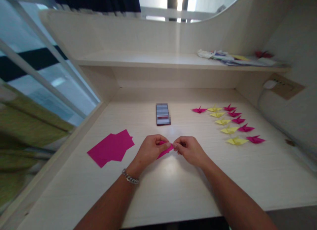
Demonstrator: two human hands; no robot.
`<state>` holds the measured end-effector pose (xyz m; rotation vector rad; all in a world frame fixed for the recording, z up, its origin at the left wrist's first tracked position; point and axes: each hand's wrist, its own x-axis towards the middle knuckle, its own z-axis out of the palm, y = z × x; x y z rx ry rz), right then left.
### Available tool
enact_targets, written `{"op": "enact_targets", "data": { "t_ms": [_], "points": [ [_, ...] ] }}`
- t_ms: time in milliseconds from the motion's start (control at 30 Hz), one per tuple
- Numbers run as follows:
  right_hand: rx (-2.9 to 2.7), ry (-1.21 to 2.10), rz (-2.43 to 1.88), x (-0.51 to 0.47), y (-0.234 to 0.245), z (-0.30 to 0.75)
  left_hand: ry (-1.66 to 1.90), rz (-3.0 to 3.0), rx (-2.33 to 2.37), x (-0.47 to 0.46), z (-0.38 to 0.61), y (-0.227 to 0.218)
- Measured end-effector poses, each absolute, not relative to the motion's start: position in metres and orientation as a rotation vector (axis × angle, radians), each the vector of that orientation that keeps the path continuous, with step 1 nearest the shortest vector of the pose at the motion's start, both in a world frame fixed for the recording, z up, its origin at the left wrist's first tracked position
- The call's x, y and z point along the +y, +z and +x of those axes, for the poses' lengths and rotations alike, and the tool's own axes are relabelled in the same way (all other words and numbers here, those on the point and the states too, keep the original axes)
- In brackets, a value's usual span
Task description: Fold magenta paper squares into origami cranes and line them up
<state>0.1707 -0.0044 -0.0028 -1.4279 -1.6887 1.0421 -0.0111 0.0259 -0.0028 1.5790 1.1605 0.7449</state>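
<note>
My left hand [150, 149] and my right hand [190, 150] meet at the middle of the desk, both pinched on a small folded piece of magenta paper [165, 151]. The paper sits between the fingertips, partly hidden by them, just above the desk top. A bracelet circles my left wrist. A loose stack of flat magenta paper sheets [111, 148] lies on the desk to the left of my left hand.
Folded paper cranes, several magenta [239, 120] and several yellow [229, 130], lie in two rows at the right. A small dark box [162, 114] sits beyond my hands. A shelf [148, 60] above carries papers [237, 59]. The desk's front edge [173, 220] is close.
</note>
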Motion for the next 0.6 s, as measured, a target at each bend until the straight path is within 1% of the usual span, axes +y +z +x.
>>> {"op": "enact_targets", "data": {
  "t_ms": [200,400,600],
  "points": [
    [-1.727,1.074,-1.339,-0.006,-0.002,0.169,0.76,1.585,1.167,0.026,-0.011,-0.002],
    [-1.705,1.007,-1.401,-0.007,0.002,0.17,0.74,1.552,1.111,0.026,-0.012,0.005],
    [-1.62,1.104,-1.399,-0.004,0.001,0.175,0.756,1.492,1.052,0.027,-0.014,0.013]
  ]
}}
